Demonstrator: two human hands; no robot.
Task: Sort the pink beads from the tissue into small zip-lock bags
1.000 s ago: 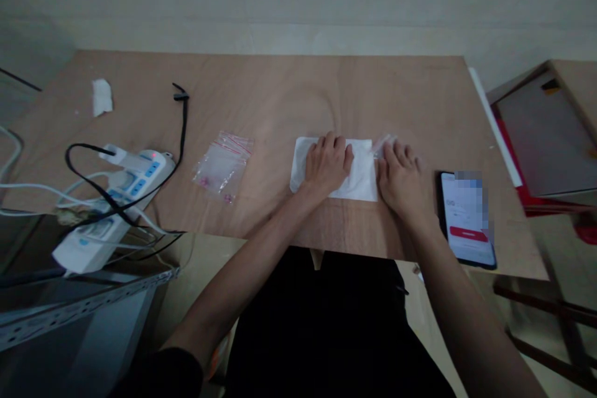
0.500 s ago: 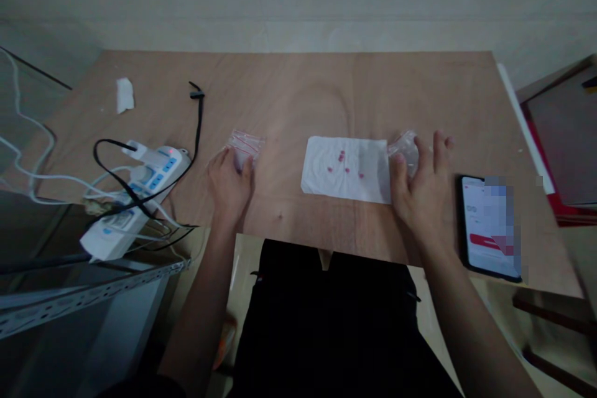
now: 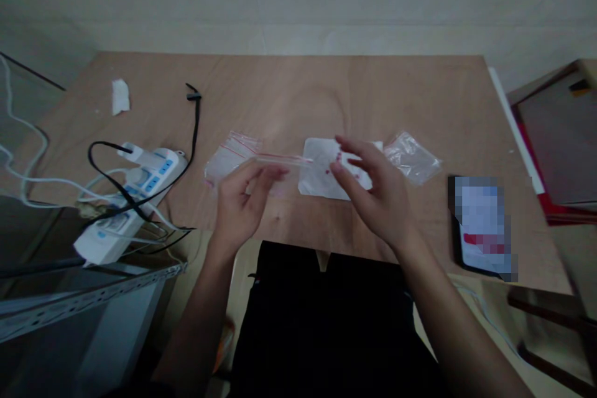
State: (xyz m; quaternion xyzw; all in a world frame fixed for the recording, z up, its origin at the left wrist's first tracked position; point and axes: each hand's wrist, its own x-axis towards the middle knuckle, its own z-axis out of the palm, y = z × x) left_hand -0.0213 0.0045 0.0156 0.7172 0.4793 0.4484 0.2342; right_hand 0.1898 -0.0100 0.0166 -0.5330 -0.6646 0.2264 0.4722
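Note:
My left hand [image 3: 239, 206] is closed on a clear zip-lock bag [image 3: 290, 160], whose red-striped edge reaches rightward from the fingers. Behind that hand lie more zip-lock bags [image 3: 227, 154] with red seal lines. My right hand [image 3: 380, 199] is open above a white sheet [image 3: 311, 181], thumb and fingers apart and nothing between them. Several small red pieces [image 3: 339, 157] rest on the sheet, partly covered by the right fingers. Just right of the sheet, a crumpled clear plastic bag [image 3: 414, 158] lies flat on the wooden table [image 3: 261, 87].
At the left, a white power strip [image 3: 161, 168] carries plugs and tangled cables, with a black cord [image 3: 198, 121] running up the table. A torn white scrap [image 3: 120, 96] lies farther back. A phone [image 3: 482, 224] is near the right front edge.
My left hand has lifted a zip-lock bag off the pile, moving slightly right. My right hand has left the crumpled bag and moved left over the white sheet.

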